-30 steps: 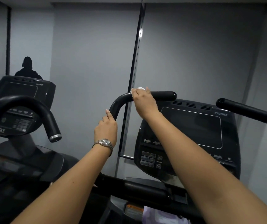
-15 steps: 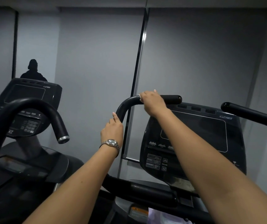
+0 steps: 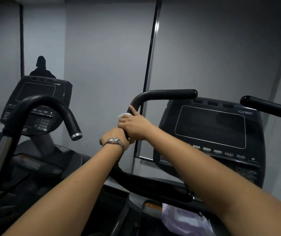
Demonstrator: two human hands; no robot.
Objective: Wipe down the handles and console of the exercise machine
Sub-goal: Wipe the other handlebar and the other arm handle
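Grey wall behind curved handle [image 3: 155, 95] (matte black)

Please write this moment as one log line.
step: wiping left handle | right hand: wipe on upright part | left hand: gripping below | console: untouched

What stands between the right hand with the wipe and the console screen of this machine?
Nothing visible does. The right hand holds the white wipe against the left handle, just above the left hand. The console lies to its right with open space between them.
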